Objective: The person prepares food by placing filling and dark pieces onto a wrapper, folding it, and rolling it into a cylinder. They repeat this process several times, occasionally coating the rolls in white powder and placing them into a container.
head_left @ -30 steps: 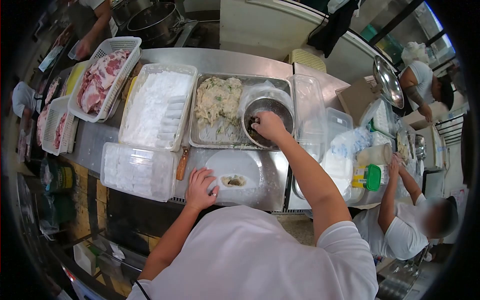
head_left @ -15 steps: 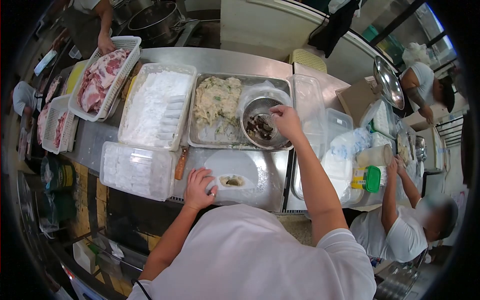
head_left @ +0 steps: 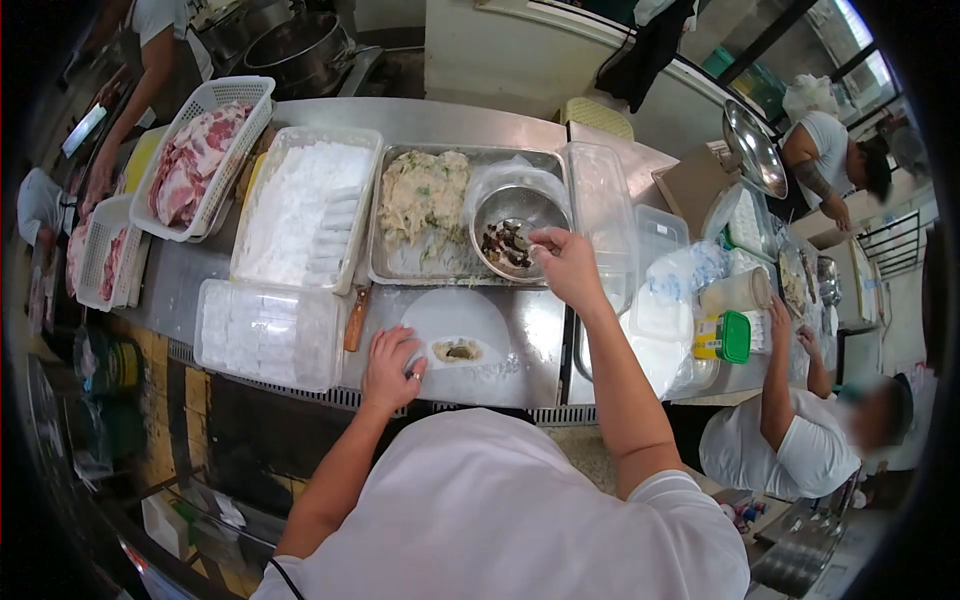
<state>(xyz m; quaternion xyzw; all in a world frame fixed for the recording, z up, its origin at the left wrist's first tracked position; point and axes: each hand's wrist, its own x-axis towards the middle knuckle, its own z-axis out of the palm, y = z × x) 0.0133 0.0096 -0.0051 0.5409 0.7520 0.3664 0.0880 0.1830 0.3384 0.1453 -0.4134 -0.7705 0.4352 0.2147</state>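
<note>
By the counter's point(head_left: 535, 360) front edge, left hand point(head_left: 388, 370) spreads, perhaps steadying wrapper point(head_left: 460, 315); right hand point(head_left: 572, 268) pinches over bowl point(head_left: 540, 203), its hold unclear.

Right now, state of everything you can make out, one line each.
Metal bowl: uncovered, dark filling inside
Tray: uncovered, holding pale mix
Meat basket: uncovered, loaded
Powder tub: uncovered, filled
Pale sheet: flat, unfolded, filling on it
Green-lidded tub: lid on
Left hand: fingers spread
Right hand: fingers bunched at bowl, grip unclear
</note>
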